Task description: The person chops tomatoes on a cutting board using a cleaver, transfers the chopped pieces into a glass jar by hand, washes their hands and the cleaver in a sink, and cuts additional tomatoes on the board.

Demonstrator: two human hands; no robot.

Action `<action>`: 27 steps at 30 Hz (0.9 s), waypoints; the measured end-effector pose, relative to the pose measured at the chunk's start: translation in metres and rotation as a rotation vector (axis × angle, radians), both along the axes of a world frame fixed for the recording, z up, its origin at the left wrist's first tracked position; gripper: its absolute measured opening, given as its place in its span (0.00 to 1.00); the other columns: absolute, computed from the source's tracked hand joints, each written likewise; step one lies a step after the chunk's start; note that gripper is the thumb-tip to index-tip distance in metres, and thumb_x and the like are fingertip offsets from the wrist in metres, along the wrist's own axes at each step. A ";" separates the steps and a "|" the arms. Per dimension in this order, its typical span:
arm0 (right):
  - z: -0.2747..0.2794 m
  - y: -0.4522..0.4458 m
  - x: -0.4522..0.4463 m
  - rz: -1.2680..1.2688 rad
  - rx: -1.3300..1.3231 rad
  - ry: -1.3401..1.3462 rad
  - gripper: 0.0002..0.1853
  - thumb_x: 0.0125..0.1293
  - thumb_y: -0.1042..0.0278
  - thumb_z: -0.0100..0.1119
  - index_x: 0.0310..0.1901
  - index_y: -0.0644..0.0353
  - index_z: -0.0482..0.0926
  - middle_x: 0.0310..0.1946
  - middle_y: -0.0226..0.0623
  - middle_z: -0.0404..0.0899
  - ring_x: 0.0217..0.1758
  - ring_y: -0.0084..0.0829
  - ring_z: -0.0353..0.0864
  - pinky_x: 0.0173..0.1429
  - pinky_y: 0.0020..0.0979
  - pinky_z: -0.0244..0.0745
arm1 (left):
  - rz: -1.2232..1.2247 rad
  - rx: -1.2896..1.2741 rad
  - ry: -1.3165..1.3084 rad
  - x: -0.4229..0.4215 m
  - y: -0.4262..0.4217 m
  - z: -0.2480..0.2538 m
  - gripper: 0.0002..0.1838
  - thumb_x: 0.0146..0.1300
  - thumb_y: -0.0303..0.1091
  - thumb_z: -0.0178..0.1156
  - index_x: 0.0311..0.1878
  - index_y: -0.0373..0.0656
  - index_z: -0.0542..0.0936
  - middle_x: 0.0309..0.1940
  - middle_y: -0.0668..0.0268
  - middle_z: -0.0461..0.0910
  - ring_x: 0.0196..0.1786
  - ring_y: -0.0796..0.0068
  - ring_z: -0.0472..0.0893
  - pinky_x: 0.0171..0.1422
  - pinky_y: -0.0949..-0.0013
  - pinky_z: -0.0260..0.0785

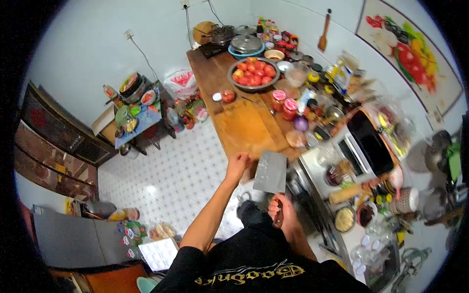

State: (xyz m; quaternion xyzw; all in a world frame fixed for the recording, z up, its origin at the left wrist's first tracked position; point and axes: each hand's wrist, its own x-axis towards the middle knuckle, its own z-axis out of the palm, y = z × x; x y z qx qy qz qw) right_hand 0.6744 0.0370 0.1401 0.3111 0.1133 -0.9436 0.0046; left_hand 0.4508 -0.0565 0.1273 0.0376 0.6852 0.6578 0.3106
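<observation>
My right hand (285,211) is wrapped round the wooden handle of a cleaver (270,172), whose broad grey blade points away from me at the near edge of the counter. To its left, my left hand (238,164) is by the corner of a wooden cutting board (248,126); its fingers are curled, and what they hold, if anything, is too small to tell. Beyond the board stands a metal bowl (253,74) full of red tomatoes. A small open jar with red contents (228,95) stands at the board's far left corner, beside a white lid (217,97).
Two red jars (289,109) stand right of the board, among many bottles and containers. Pots (246,44) are at the counter's far end. A white appliance (337,158) lies to the right. Across the tiled floor (166,171) stands a small blue table (141,124).
</observation>
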 end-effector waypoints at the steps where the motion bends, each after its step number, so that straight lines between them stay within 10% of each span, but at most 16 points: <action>1: -0.009 -0.002 -0.025 0.001 -0.014 0.007 0.11 0.68 0.60 0.55 0.31 0.55 0.69 0.18 0.27 0.66 0.16 0.22 0.64 0.20 0.25 0.60 | 0.001 -0.014 0.007 -0.023 -0.007 -0.003 0.11 0.70 0.37 0.51 0.47 0.40 0.75 0.40 0.65 0.80 0.42 0.74 0.80 0.48 0.71 0.74; 13: 0.003 -0.014 -0.219 -0.199 -0.017 -0.205 0.09 0.68 0.60 0.51 0.34 0.54 0.66 0.20 0.29 0.68 0.16 0.23 0.65 0.20 0.27 0.64 | -0.281 -0.200 0.229 -0.227 0.078 -0.026 0.08 0.69 0.34 0.52 0.44 0.42 0.77 0.31 0.66 0.79 0.28 0.80 0.77 0.26 0.72 0.70; 21: 0.020 -0.046 -0.317 -0.375 0.169 -0.532 0.10 0.68 0.60 0.54 0.37 0.55 0.66 0.18 0.32 0.68 0.17 0.26 0.67 0.21 0.29 0.65 | -0.622 -0.180 0.654 -0.364 0.156 -0.063 0.08 0.61 0.26 0.57 0.42 0.34 0.76 0.28 0.54 0.78 0.32 0.58 0.79 0.41 0.62 0.70; 27: 0.023 -0.084 -0.422 -0.710 0.037 -0.790 0.09 0.69 0.60 0.51 0.38 0.53 0.66 0.19 0.33 0.67 0.17 0.27 0.67 0.21 0.30 0.65 | -0.396 -0.459 1.126 -0.457 0.255 -0.071 0.29 0.57 0.36 0.61 0.60 0.34 0.67 0.54 0.48 0.70 0.54 0.47 0.72 0.55 0.52 0.68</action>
